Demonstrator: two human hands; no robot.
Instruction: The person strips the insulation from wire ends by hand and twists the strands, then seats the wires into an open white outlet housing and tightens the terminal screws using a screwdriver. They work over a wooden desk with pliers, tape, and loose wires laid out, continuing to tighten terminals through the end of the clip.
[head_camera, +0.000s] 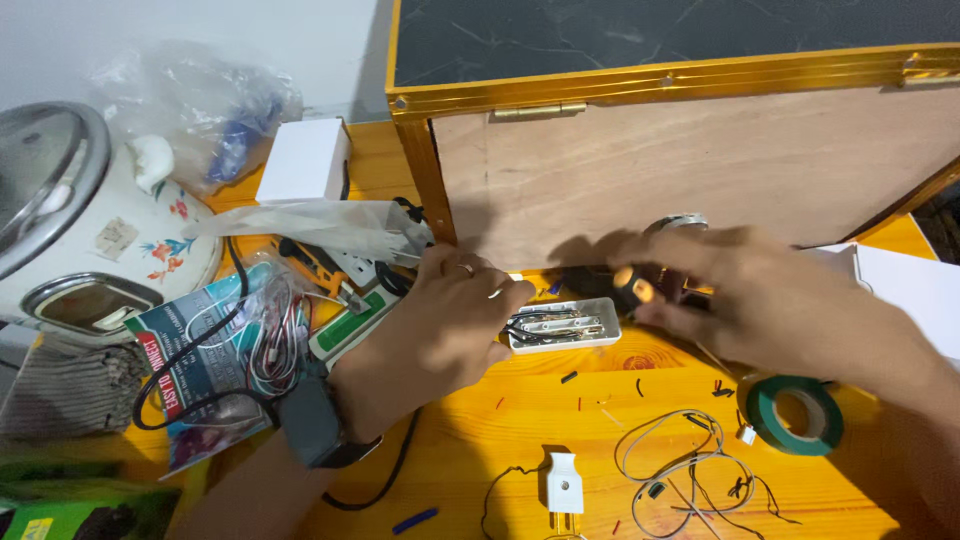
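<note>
Left hand (440, 330) pinches white socket case (562, 326), long axis 3–9; right hand (770, 300) grips screwdriver (632, 288) at its 1 o'clock.

The right hand (760, 300) was smeared by motion — its fingers ran together, and the dark-handled tool (632, 288) it gripped showed only a blurred orange-tipped end, the shaft lost behind the fingers. The left hand (440, 330) covered the near end of the white open casing (562, 325), whose metal parts inside were too small to tell apart. A round metal object (683, 221) peeked above the right hand, mostly hidden. The rice cooker (80, 230) was cut off by the left edge. The white plug (564, 490) ran off the bottom edge — its pins could not be fully seen. The green tape roll (795, 412) was partly covered by the right wrist.
</note>
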